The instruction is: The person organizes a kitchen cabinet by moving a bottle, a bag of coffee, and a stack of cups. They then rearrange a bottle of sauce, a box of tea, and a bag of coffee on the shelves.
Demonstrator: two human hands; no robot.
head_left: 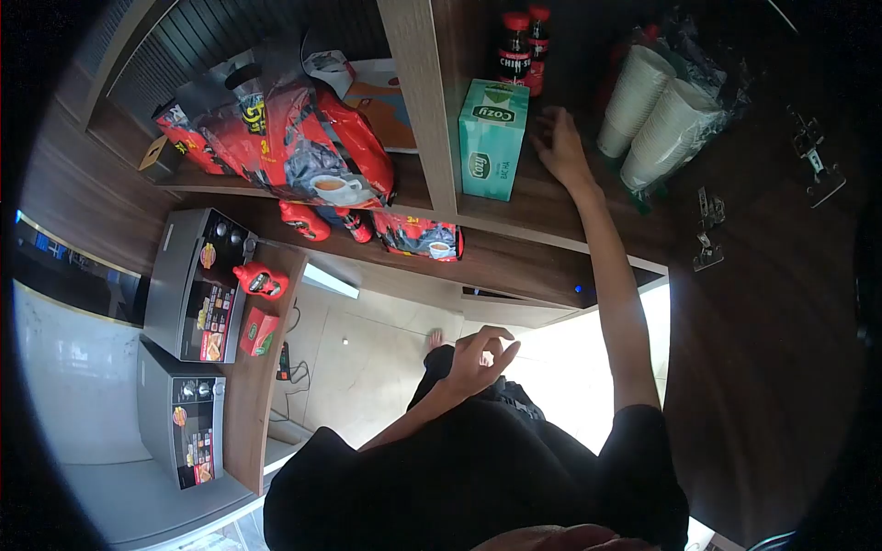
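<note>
My right hand (561,147) is inside the cabinet, just right of a green Cozy box (492,142) that stands upright on the shelf (542,209). Its fingers are apart and hold nothing; a small gap shows between them and the box. Behind the box are red-capped dark bottles (516,55). Stacks of paper cups (671,119) in clear plastic lie to the right of this hand. My left hand (480,360) is low in front of my body, with curved fingers apart and nothing in them.
Red coffee bags (285,138) fill the left compartment beyond an upright divider (427,101). More red packs (419,236) lie on the shelf below. Two toaster ovens (197,285), a red bottle (261,280) and a red box (258,331) are at left. Metal hinges (709,230) are at right.
</note>
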